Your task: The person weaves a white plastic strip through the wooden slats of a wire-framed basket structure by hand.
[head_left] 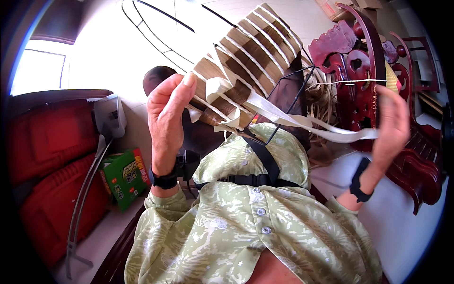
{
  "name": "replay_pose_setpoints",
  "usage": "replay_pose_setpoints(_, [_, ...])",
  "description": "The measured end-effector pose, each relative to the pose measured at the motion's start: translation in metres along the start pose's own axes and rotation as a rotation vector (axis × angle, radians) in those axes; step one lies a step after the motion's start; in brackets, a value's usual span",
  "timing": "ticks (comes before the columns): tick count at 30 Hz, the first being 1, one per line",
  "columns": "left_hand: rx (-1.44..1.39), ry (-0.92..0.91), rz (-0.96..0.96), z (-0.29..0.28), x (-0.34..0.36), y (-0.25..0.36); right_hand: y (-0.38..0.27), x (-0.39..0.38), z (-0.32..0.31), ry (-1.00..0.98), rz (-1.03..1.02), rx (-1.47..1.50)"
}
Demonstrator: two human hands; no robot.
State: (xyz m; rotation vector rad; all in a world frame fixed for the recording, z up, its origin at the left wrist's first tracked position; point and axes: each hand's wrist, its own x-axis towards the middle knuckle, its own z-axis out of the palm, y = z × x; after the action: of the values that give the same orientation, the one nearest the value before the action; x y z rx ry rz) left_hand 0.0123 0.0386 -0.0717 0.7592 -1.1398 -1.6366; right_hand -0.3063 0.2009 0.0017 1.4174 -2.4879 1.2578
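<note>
A half-woven piece of flat brown strips crossed by white cord (257,52), on a black wire frame (295,97), is held up above my lap. My left hand (168,113) pinches the piece at its lower left edge, beside loops of cream strip. A long cream strip (331,132) runs from the weave out to my right hand (390,125), which is motion-blurred and has the strip in its fingers. Part of the frame and the underside of the weave are hidden.
Carved dark-red wooden chairs (411,180) stand at the right, with loose pale strips (321,109) beside them. Red cases (56,137), a green box (123,177) and a bent metal stand (78,222) are at the left. Black wire frames (156,33) lie beyond the weave.
</note>
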Motion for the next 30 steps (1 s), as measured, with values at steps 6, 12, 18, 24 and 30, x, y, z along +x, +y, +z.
replay_pose_setpoints(6, [0.056, 0.088, -0.051, 0.002, -0.008, 0.007, -0.069, -0.013, 0.086, -0.557, -0.619, 0.084])
replay_pose_setpoints(12, [0.052, 0.080, -0.028, 0.000, -0.009, 0.005, -0.067, -0.024, 0.097, -0.418, -0.711, 0.061])
replay_pose_setpoints(18, [0.057, 0.096, -0.063, -0.003, -0.012, 0.004, -0.057, -0.012, 0.077, -0.270, -0.758, 0.115])
replay_pose_setpoints(24, [0.043, 0.068, -0.035, -0.004, -0.013, 0.005, 0.073, 0.015, -0.030, 0.069, -0.077, -0.098])
replay_pose_setpoints(30, [0.061, 0.084, -0.070, -0.007, -0.012, 0.004, 0.198, 0.017, -0.118, 0.371, 0.386, -0.542])
